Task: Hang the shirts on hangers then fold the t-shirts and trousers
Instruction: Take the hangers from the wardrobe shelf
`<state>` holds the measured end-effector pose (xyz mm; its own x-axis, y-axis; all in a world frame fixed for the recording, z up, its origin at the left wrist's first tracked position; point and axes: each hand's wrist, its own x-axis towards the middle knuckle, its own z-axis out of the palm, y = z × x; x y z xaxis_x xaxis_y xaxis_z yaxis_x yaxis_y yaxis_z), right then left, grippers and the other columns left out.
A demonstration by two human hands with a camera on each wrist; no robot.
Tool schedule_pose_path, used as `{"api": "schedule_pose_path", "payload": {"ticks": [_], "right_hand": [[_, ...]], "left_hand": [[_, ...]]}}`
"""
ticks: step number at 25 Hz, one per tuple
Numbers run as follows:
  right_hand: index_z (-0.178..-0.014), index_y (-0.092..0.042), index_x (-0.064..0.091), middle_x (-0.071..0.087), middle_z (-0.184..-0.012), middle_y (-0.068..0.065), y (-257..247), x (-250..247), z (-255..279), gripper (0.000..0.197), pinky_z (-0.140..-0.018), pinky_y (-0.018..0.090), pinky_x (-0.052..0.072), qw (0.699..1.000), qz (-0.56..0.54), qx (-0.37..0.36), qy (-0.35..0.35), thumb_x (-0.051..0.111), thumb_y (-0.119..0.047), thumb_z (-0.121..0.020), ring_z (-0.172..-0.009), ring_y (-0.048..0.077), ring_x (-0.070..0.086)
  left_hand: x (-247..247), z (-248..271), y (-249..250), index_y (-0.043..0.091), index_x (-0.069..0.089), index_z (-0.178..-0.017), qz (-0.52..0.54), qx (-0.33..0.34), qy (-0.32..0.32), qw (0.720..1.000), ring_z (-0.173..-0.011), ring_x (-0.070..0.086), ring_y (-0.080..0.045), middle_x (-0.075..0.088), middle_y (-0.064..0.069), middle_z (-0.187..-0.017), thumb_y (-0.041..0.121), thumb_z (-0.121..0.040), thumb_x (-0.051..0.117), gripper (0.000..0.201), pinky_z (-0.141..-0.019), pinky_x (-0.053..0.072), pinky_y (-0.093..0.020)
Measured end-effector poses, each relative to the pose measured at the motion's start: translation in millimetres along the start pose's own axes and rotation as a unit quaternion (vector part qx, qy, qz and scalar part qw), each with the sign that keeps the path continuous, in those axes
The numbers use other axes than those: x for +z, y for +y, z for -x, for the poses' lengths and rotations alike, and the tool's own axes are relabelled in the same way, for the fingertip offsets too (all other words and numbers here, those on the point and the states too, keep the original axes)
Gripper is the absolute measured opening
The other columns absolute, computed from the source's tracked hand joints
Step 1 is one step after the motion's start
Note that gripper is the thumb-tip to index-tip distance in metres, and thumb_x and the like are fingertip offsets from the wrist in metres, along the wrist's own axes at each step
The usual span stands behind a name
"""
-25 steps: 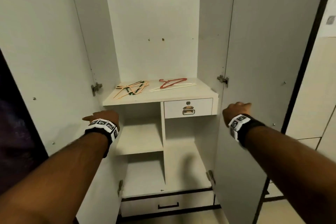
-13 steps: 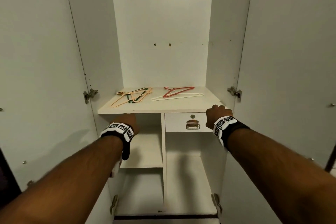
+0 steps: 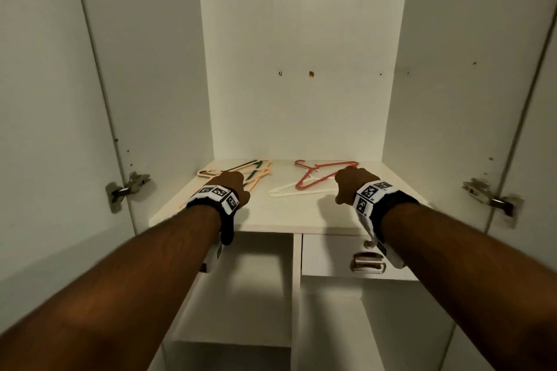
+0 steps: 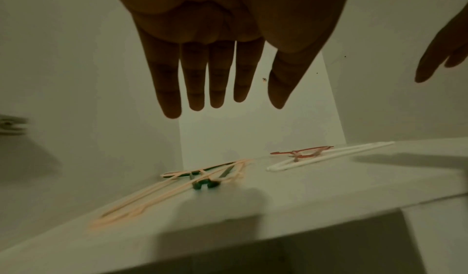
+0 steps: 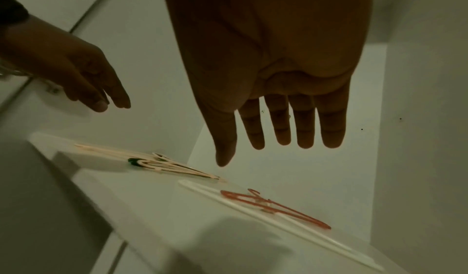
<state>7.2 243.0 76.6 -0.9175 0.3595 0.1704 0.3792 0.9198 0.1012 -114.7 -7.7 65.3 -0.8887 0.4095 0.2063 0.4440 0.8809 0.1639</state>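
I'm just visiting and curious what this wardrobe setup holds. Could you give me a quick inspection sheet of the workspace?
Surface: white wardrobe shelf, doors open.
Job's things: peach and green hangers piled left; red hanger lying across white hanger right. No shirts or trousers seen.
Clutter: nothing seen.
Grippers: left hand and right hand above the hangers, fingers straight, holding nothing.
Cables: nothing seen.
Surroundings: small drawer with metal handle under the shelf; door hinges at both sides.
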Motion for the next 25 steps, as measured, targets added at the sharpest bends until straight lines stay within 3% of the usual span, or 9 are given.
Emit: {"api": "schedule_pose_path", "payload": {"ticks": [4, 8, 13, 16, 19, 22, 23, 25], "right_hand": [[-0.120, -0.019, 0.059, 0.057, -0.127, 0.006, 5, 11, -90, 0.049, -0.089, 0.030, 0.045, 0.998, -0.045, -0.006, -0.033, 0.076, -0.024, -0.075, -0.115, 0.027, 0.056], [-0.135, -0.024, 0.051, 0.049, -0.139, 0.002, 9, 33, -154, 0.063, -0.099, 0.030, 0.040, 0.988, -0.027, -0.042, -0.147, 0.077, -0.017, -0.077, -0.126, 0.023, 0.049], [-0.146, -0.035, 0.035, 0.032, -0.154, -0.007, 4, 71, -220, 0.082, -0.114, 0.035, 0.027, 0.963, 0.055, -0.107, -0.239, 0.077, -0.026, -0.077, -0.141, 0.019, 0.031], [-0.147, -0.032, 0.032, 0.032, -0.154, -0.006, -3, 93, -248, 0.086, -0.115, 0.038, 0.027, 0.951, 0.091, -0.152, -0.252, 0.079, -0.035, -0.075, -0.141, 0.020, 0.031], [-0.128, -0.018, 0.055, 0.056, -0.129, 0.001, -13, 96, -260, 0.064, -0.096, 0.028, 0.042, 0.937, 0.090, -0.220, -0.257, 0.083, -0.029, -0.072, -0.118, 0.022, 0.053], [-0.086, -0.020, 0.067, 0.062, -0.084, -0.006, -14, 96, -265, 0.019, -0.077, 0.025, 0.045, 0.915, 0.070, -0.270, -0.291, 0.082, -0.021, -0.074, -0.090, 0.016, 0.057], [-0.082, -0.021, 0.067, 0.059, -0.076, -0.008, -15, 96, -265, 0.016, -0.073, 0.025, 0.045, 0.910, 0.076, -0.276, -0.299, 0.081, -0.020, -0.075, -0.086, 0.015, 0.056], [-0.095, -0.014, 0.068, 0.058, -0.077, -0.006, -19, 93, -263, 0.018, -0.065, 0.022, 0.042, 0.904, 0.089, -0.285, -0.306, 0.076, -0.020, -0.081, -0.081, 0.014, 0.055]], "left_hand": [[13, -90, 3, 0.012, 0.054, -0.126, 0.009, -0.009, -0.003, 1.000, -0.114, 0.055, -0.029, 0.055, -0.010, -0.128, 0.030, -0.088, 0.059, 0.042, -0.089, 0.043, -0.031], [46, -149, 5, 0.012, 0.055, -0.124, -0.031, -0.009, -0.035, 0.999, -0.115, 0.054, -0.030, 0.056, -0.010, -0.126, 0.028, -0.086, 0.061, 0.041, -0.098, 0.044, -0.038], [80, -197, -17, 0.017, 0.047, -0.128, -0.051, -0.050, -0.128, 0.989, -0.116, 0.051, -0.027, 0.048, -0.006, -0.130, 0.046, -0.069, 0.079, 0.073, -0.097, 0.045, -0.038], [90, -212, -27, 0.012, 0.046, -0.130, -0.026, -0.088, -0.145, 0.985, -0.121, 0.048, -0.029, 0.047, -0.010, -0.133, 0.045, -0.075, 0.074, 0.070, -0.099, 0.043, -0.037], [101, -215, -30, 0.010, 0.048, -0.125, -0.036, -0.092, -0.149, 0.984, -0.119, 0.050, -0.029, 0.050, -0.011, -0.130, 0.050, -0.075, 0.072, 0.068, -0.095, 0.044, -0.036], [110, -211, -29, 0.015, 0.050, -0.110, -0.066, -0.086, -0.158, 0.981, -0.107, 0.056, -0.028, 0.055, -0.007, -0.116, 0.052, -0.070, 0.076, 0.061, -0.080, 0.046, -0.032], [111, -210, -27, 0.014, 0.050, -0.112, -0.084, -0.081, -0.157, 0.981, -0.106, 0.056, -0.029, 0.055, -0.006, -0.114, 0.050, -0.073, 0.075, 0.059, -0.078, 0.046, -0.033], [109, -207, -24, 0.010, 0.049, -0.118, -0.095, -0.079, -0.144, 0.982, -0.104, 0.058, -0.031, 0.056, -0.010, -0.115, 0.042, -0.082, 0.066, 0.051, -0.079, 0.045, -0.033]]}}
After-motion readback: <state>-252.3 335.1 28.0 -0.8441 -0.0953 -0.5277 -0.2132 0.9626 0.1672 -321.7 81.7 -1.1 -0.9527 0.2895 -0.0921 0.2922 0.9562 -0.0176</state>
